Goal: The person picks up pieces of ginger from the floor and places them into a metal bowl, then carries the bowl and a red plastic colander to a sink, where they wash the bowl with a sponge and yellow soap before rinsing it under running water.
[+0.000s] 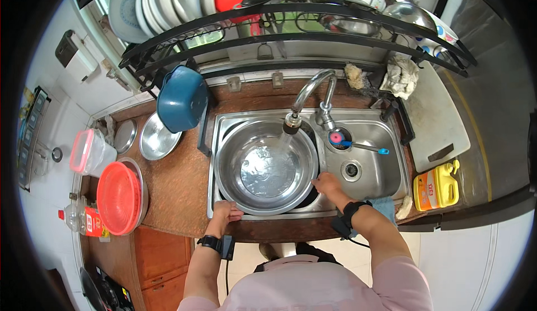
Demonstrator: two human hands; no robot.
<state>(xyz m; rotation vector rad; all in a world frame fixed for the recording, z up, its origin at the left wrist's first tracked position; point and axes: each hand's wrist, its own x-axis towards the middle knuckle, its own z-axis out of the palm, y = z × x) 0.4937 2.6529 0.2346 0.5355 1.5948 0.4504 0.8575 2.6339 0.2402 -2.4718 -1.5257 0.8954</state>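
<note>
A large stainless steel basin (228,172) sits in the left bowl of the steel sink (262,217). Water runs into it from the curved chrome faucet (312,86), and clear water covers its bottom. My left hand (226,212) holds the basin's rim at the front left, its fingertips partly hidden. On the right side, my right hand (327,183) grips the rim with thumb and fingers. The smaller right bowl (377,172) of the sink shows its drain. A blue-handled brush (363,146) with a pink part lies at its back.
Left on the brown counter are a blue plastic container (182,101), a metal plate (160,139) and a red colander (118,197). A yellow detergent jug (436,187) and a white cutting board (436,118) stand at right. A black dish rack (293,38) spans above the faucet.
</note>
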